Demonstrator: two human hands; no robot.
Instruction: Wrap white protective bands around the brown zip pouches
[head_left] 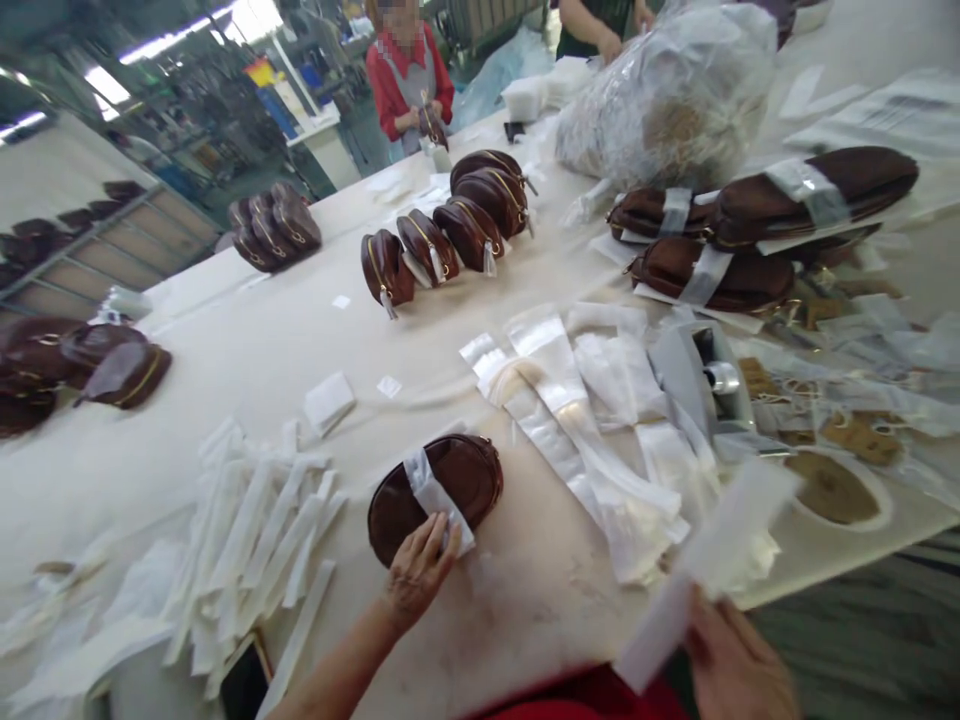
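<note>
A dark brown zippered leather pouch point(381, 515) lies on its side on the table in front of me, a white translucent strip point(431, 490) across its middle. My left hand point(421, 568) rests on the strip's near end, fingers stretched out and pressing it against the pouch. Lower right, my right hand point(731, 650) is closed on a second white strip point(712, 575), pinched between thumb and fingers and held up at a slant. This hand is somewhat blurred, and part of it runs toward the bottom edge.
Loose white strips point(259, 510) lie at left beside a phone point(246, 680). Clear plastic sleeves point(577, 420) and a tape dispenser point(701, 375) are at right. Wrapped pouches point(712, 275) are stacked behind; several pouches point(457, 235) stand farther back. Two people point(409, 75) work across the table.
</note>
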